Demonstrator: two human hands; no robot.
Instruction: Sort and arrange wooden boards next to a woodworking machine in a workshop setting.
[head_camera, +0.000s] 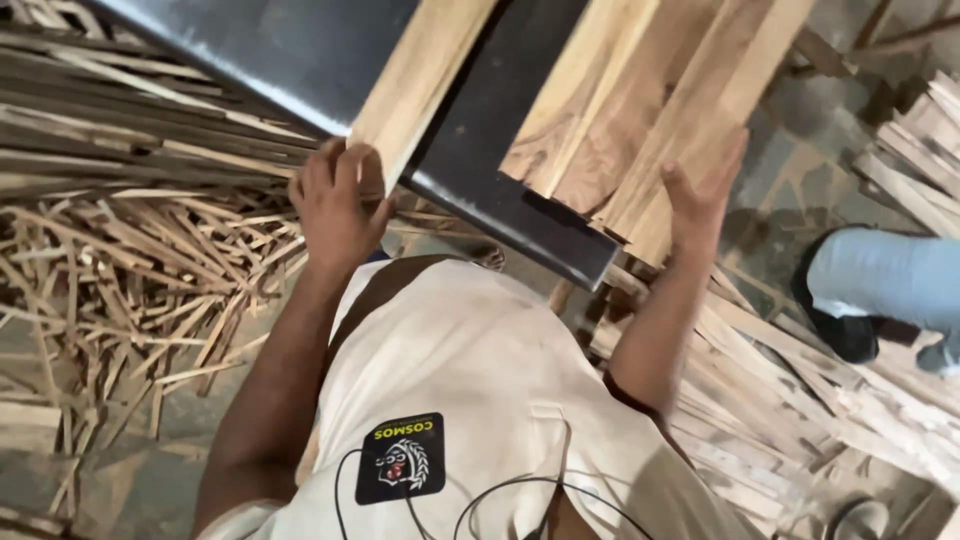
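A single long wooden plank (415, 85) lies on the dark metal machine table (480, 130), and my left hand (335, 205) grips its near end. To the right, a stack of several wooden planks (640, 100) rests on the same table, overhanging its near edge. My right hand (705, 195) presses flat, fingers straight, against the right side of that stack's near end. My pale shirt fills the lower middle of the view.
Thin wood offcuts (120, 290) litter the floor at the left. More cut boards (790, 390) are piled at the lower right. Another person's leg in light trousers and dark shoe (870, 290) stands at the right edge. Stacked timber (920, 150) lies at the far right.
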